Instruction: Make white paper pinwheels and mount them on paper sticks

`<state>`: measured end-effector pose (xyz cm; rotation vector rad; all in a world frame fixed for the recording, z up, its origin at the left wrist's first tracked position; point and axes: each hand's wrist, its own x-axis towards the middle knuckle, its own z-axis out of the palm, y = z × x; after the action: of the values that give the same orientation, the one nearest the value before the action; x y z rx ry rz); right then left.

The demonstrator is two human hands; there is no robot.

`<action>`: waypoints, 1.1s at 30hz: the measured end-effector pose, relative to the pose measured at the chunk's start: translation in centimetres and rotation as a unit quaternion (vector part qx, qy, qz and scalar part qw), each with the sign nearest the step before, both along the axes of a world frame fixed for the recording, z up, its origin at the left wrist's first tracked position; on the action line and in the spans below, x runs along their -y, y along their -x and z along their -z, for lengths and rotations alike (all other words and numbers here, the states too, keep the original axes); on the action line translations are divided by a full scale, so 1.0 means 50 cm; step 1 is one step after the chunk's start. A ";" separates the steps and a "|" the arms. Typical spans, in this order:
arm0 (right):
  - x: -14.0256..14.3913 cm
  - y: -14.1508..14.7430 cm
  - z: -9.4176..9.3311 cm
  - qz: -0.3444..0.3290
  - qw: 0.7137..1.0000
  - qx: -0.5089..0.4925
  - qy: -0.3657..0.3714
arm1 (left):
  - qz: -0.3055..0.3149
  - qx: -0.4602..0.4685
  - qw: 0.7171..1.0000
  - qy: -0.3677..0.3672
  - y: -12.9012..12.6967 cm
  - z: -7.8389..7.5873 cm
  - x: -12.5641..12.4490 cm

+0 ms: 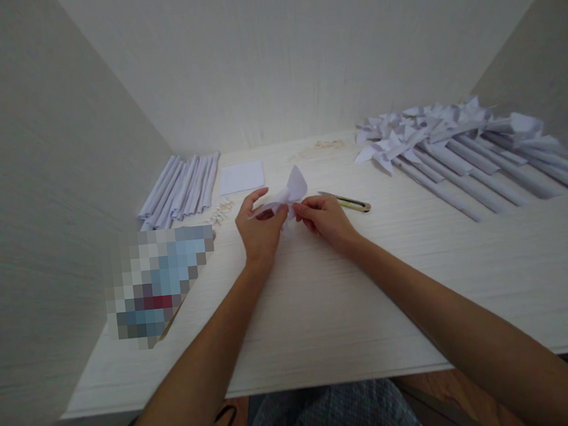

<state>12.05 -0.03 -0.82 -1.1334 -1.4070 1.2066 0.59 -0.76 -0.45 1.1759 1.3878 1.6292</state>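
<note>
Between my hands, above the middle of the table, is a white paper pinwheel (296, 182) with pointed, curved blades. My left hand (260, 228) grips it from the left, thumb against its centre and the index finger raised behind. From the right, the fingers of my right hand (325, 218) pinch at the pinwheel's centre; whether they also hold some small piece there is hidden. Just beyond my right hand lies a utility knife (351, 202) with its blade out, pointing left. A small pile of short pale sticks (221, 211) lies beyond my left hand.
Rolled paper tubes (181, 189) lie stacked at the back left, beside square white paper (241, 177). Several paper pinwheels on paper sticks (451, 150) are heaped at the right. A pixelated item (170, 284) sits at the left. Walls (298, 51) enclose the table (334, 315).
</note>
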 end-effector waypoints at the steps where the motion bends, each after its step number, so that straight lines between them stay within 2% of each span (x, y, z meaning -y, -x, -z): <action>1: -0.002 -0.002 0.000 -0.008 1.000 -0.014 0.007 | -0.002 0.004 1.000 0.000 -0.001 0.000 0.001; 13: -0.002 -0.005 -0.003 -0.008 0.998 -0.056 0.022 | 0.011 0.044 0.999 -0.002 -0.002 -0.001 -0.002; 27: -0.001 -0.008 -0.011 -0.021 0.994 -0.079 0.069 | 0.009 0.016 1.000 -0.018 -0.002 -0.001 0.001; 33: -0.001 -0.008 -0.009 -0.021 0.994 -0.089 0.058 | 0.009 0.013 1.000 -0.025 -0.003 -0.001 0.001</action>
<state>12.44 0.04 -0.39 -1.0504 -1.2441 1.3987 0.75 -0.83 -0.41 1.1875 1.3245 1.6691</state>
